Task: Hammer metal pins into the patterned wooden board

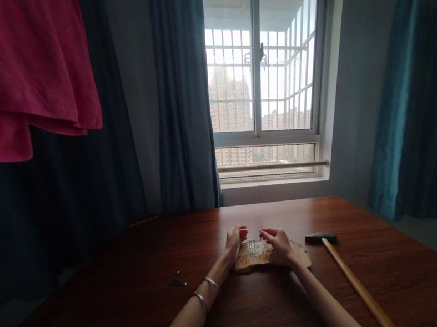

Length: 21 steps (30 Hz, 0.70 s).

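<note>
On the reddish-brown wood-grain table [270, 315], between the person's forearms, lies a pale, dark-speckled flat board [248, 263] with a wavy near edge. Several thin, dark upright nails [254, 245] stand on the board, toward its far left part.

The right hand [276, 239] is over the board's right half, its thumb and fingertips in a narrow pinch on what appears to be a slender nail [261, 237] (too small for finer detail). The left hand [236, 236] is at the board's far left corner, fingers loosely curved; whether it holds anything, I cannot tell. Two silver metal bangles [201, 299] ring the left forearm.

Just right of the board lies a hammer with a dark metal head and long, pale wooden handle [354, 280]. Left of the board, apart from it, is a small heap of dark, slim metal pieces [176, 282]. Beyond the board is a grey-framed sliding window [259, 132].
</note>
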Available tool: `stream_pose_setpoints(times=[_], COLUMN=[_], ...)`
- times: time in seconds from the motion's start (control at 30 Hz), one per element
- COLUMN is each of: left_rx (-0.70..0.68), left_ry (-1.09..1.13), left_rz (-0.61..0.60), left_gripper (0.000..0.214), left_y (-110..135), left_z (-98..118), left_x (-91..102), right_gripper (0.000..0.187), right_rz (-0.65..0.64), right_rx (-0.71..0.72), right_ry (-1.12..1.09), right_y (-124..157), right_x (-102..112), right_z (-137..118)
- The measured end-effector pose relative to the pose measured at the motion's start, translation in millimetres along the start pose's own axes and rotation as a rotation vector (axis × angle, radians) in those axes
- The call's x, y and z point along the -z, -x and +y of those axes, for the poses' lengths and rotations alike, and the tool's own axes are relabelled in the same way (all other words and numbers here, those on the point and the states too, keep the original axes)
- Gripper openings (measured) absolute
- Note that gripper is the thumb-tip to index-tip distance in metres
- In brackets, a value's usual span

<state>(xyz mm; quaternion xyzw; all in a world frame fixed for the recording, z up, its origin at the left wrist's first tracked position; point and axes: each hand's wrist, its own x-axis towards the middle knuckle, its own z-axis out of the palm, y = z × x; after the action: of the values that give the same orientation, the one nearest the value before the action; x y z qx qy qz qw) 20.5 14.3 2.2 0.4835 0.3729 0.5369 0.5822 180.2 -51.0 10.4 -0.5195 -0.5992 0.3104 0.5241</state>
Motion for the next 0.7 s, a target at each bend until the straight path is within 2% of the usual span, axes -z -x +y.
stream_pose_setpoints(times=[0.13,0.27,0.43,0.6,0.7], left_rx=[-0.014,-0.058,-0.099,-0.168,-0.219], left_ry=[-0.070,-0.128,-0.181,-0.321,-0.426], left_rz=[-0.063,-0.074,-0.111,-0.198,-0.252], left_gripper=[0.048,0.050,0.045,0.034,0.035], left_y=[-3.3,-5.2,-1.4,7.0,12.9], left_z=[-9.4,-12.8,-11.4,-6.0,-3.4], left_x=[3.7,6.1,5.7,6.2,5.7], right_gripper=[0.027,0.025,0.022,0.021,0.019], right_rz=[-0.002,0.010,0.022,0.024,0.027], right_rx=[0.053,0.089,0.140,0.191,0.214], right_ry=[0.099,0.192,0.273,0.333,0.356], right_y=[-0.6,5.0,9.4,11.0,12.8], right_x=[-14.4,-21.5,-22.0,-19.9,-17.0], right_z=[9.4,14.8,15.1,15.3,14.5])
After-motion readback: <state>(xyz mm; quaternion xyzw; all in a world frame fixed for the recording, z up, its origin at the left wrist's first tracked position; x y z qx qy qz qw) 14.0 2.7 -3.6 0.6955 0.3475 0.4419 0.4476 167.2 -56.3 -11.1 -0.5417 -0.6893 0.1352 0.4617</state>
